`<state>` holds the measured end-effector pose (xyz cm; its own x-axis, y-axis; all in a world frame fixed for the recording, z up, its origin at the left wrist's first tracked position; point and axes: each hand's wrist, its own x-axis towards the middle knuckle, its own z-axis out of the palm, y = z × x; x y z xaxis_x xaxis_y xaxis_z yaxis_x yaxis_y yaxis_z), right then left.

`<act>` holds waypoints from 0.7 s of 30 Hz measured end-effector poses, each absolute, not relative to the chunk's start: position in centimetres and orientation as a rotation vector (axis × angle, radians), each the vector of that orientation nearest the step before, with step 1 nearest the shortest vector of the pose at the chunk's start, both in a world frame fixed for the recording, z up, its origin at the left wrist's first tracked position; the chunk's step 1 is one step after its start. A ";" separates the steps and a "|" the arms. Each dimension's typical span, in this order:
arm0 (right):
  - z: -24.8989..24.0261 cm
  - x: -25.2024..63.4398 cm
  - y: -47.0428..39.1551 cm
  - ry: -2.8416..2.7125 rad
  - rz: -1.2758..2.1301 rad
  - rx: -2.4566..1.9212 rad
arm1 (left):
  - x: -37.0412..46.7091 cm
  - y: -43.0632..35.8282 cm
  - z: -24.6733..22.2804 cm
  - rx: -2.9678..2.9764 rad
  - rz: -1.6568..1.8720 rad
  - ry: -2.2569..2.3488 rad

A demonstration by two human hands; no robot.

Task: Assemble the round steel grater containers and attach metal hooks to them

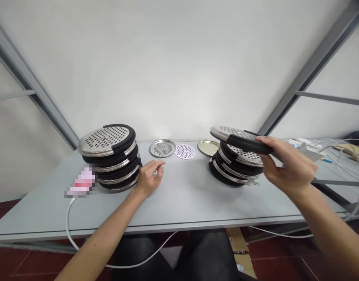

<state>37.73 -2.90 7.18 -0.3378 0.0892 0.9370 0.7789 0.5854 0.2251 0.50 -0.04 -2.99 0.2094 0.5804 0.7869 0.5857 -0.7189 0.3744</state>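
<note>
Pinches black-rimmed perforated disc (240,138) at its four o'clock rim in right hand (293,166), with fingers over the top and thumb beneath. Carries it tilted, with ten o'clock edge raised. Best handled, in judgement, by keeping the rim pinch firm, levelling the disc slowly and holding its underside clear of right stack (235,173); risks sagging or scraping through one-sided support. Best steadied, if needed, with left hand (150,177) at the nine o'clock rim. Places disc's body at about nine to ten o'clock from the pinch, over right stack; cannot tell whether touching. Curls left fingers loosely, slightly apart from thumb, with nothing visibly held, just beside left stack (109,160) at its four o'clock side.
</note>
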 end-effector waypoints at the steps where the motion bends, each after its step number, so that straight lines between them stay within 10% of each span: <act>1: 7.2 38.8 -2.7 -1.793 -0.876 -0.718 | 0.5 0.0 -3.1 -2.444 -1.577 -1.179; 21: 3.0 44.2 -2.0 -1.835 -0.495 -0.947 | 0.6 -0.2 -3.1 -2.507 -1.542 -1.244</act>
